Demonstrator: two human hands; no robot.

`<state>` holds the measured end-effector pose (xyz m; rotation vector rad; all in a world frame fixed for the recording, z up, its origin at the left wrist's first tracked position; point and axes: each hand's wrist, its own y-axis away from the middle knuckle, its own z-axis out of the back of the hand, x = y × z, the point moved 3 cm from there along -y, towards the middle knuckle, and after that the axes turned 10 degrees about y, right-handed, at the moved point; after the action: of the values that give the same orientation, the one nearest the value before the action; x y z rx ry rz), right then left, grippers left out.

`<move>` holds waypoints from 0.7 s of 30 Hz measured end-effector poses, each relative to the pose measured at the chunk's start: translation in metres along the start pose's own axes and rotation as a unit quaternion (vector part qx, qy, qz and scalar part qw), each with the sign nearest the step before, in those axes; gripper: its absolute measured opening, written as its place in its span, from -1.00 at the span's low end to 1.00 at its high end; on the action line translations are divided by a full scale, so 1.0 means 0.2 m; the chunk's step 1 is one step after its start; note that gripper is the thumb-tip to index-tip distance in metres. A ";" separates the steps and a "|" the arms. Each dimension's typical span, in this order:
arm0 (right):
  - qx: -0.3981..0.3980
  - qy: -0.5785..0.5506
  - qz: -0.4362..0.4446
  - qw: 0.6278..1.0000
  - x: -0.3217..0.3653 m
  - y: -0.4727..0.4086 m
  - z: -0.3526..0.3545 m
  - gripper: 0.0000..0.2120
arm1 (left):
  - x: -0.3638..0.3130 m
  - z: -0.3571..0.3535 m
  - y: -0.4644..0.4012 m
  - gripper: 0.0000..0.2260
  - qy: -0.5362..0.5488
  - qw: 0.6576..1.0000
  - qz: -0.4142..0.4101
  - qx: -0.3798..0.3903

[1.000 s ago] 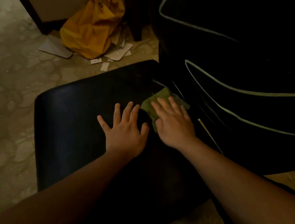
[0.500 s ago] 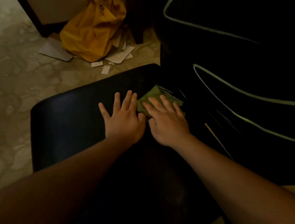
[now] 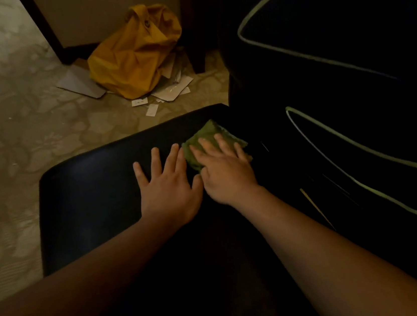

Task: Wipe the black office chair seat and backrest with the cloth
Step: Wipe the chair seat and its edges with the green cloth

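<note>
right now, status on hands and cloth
Right hand flat on green cloth, seat's back corner. Left hand flat on black seat. Nothing blocking.

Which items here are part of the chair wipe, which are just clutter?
Job:
green cloth under the flat right hand
black seat, left hand flat on it
backrest

Clutter:
yellow bag on the floor
cardboard and paper scraps beside it

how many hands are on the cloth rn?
1. The right hand presses flat on the green cloth near the seat's back corner; the left hand lies flat beside it on the bare seat.
</note>
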<state>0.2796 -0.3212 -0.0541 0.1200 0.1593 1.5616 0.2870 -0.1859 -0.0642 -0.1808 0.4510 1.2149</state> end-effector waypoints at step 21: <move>0.033 -0.032 -0.122 0.992 -0.20 -0.51 0.07 -0.43 | 0.02 -0.01 0.00 -0.33 0.020 1.000 0.004 -0.008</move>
<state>0.3825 -0.3606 -0.0565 0.1955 0.1696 1.3084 0.2882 -0.1834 -0.0669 -0.2172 0.4778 1.2241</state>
